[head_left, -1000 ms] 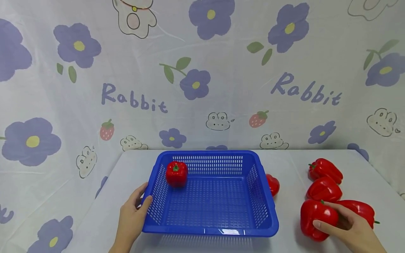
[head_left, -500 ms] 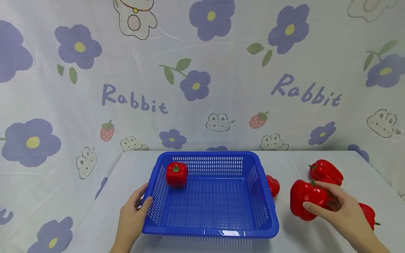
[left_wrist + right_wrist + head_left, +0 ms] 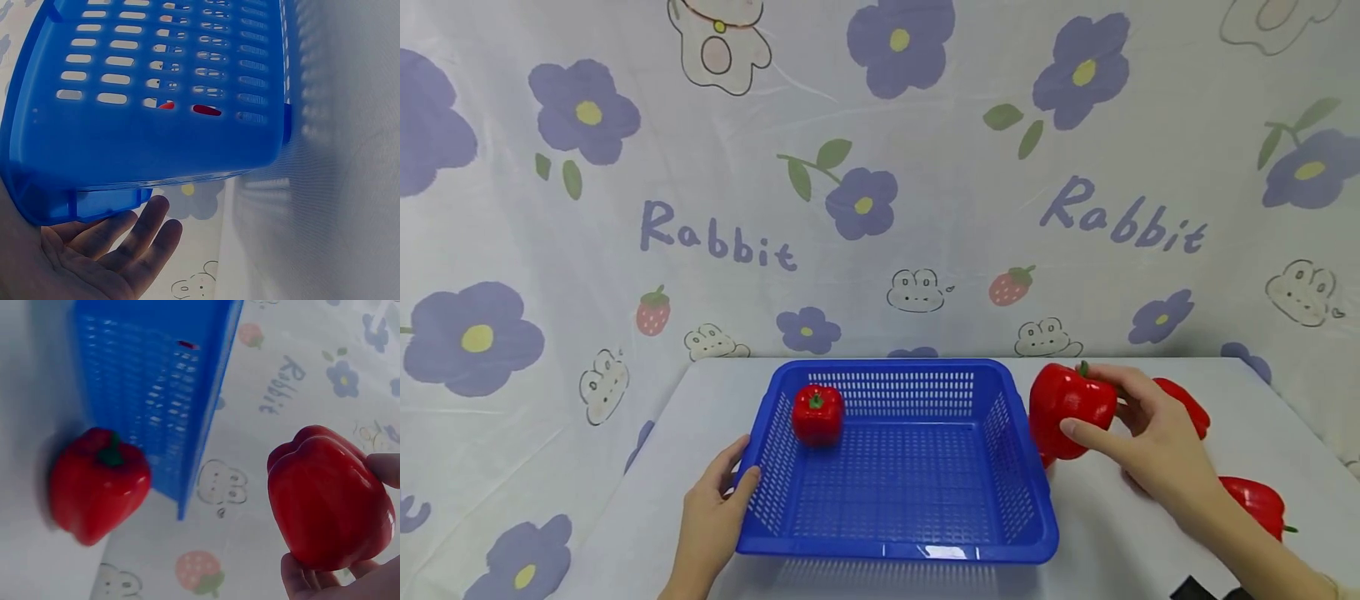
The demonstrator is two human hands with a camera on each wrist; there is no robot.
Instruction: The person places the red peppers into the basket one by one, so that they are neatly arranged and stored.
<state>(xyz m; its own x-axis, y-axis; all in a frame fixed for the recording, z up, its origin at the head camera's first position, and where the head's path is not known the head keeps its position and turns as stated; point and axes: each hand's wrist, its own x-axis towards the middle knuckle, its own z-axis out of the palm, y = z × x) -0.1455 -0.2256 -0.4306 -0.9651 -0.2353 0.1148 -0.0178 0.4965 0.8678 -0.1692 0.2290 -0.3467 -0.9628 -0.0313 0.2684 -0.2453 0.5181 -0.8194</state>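
Note:
My right hand [image 3: 1150, 425] holds a red bell pepper [image 3: 1069, 410] above the right rim of the blue basket [image 3: 895, 547], thumb on the near side and fingers behind. In the right wrist view that bell pepper [image 3: 328, 500] is off the table, beside the basket. My left hand [image 3: 718, 508] holds the basket's left rim, with the thumb at the edge; in the left wrist view its fingers [image 3: 147, 228] reach past the rim. One red bell pepper [image 3: 817, 415] stands upright inside, in the back left corner.
Another bell pepper [image 3: 100, 487] sits on the table against the basket's right outer wall, mostly hidden in the head view. Further right lie more red peppers, one at the front [image 3: 1255, 504] and one behind my hand [image 3: 1186, 406]. A printed cloth [image 3: 917, 208] hangs behind the table.
My right hand has lifted the red bell pepper from the pile at the right and carried it left and up to the basket's right rim. The left hand and the basket stay put.

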